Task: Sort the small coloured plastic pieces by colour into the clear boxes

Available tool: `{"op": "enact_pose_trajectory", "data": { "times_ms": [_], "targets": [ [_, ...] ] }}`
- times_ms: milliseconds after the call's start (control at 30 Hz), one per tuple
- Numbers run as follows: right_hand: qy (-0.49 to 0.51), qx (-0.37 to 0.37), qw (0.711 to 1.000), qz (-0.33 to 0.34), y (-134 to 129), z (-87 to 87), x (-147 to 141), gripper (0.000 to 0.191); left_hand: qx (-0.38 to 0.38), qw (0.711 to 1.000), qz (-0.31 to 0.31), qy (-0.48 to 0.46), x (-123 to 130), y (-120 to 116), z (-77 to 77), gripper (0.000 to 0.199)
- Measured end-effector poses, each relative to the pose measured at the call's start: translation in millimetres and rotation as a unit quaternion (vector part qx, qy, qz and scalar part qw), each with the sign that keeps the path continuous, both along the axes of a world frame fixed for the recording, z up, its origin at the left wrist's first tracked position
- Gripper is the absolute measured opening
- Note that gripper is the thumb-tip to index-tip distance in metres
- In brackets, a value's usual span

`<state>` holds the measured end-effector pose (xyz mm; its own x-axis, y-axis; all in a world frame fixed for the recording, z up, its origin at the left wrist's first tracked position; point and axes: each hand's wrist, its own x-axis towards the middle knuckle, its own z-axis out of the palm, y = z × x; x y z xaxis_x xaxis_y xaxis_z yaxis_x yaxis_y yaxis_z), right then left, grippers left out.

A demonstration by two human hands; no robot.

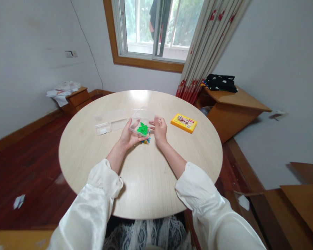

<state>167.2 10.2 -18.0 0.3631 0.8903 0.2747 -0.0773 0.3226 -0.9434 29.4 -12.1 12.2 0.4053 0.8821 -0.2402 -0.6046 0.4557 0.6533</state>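
A small clear plastic box (pixel 132 127) with its lid raised is held above the round table (pixel 146 187). Bright green pieces (pixel 143 129) lie inside it. My left hand (pixel 130 135) is wrapped round the box from the left and below. My right hand (pixel 160 130) is at the box's right side, fingers curled; whether they grip its edge is too small to tell. Under the box, a little pile of blue and yellow pieces (pixel 146 141) rests on the tabletop, partly hidden by my left hand.
Left of my hands lie an open clear case (pixel 103 128) and another clear tray (pixel 119 123). A yellow box (pixel 184 123) sits to the right. Beyond the table are a wooden cabinet (pixel 240 100) and a curtain (pixel 206 38).
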Motion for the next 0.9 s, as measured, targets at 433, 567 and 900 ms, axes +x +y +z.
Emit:
{"op": "enact_pose_trajectory", "data": {
  "times_ms": [433, 567, 900],
  "targets": [
    [0.231, -0.09, 0.967, 0.064, 6.8, -13.5, -18.0, 0.04, 0.105, 0.987, 0.065, 0.1, 10.5, 0.8, -8.6, 0.056],
    [0.333, -0.124, 0.933, 0.066, -3.5, -3.3, -25.7, 0.032, 0.156, 0.974, 0.117, 0.116, 16.7, 4.5, -19.0, 0.06],
    [0.379, -0.138, 0.913, 0.063, -9.9, 7.4, -29.0, 0.024, 0.302, 0.912, 0.165, 0.222, 20.0, 5.2, -27.2, 0.059]
  ]
}}
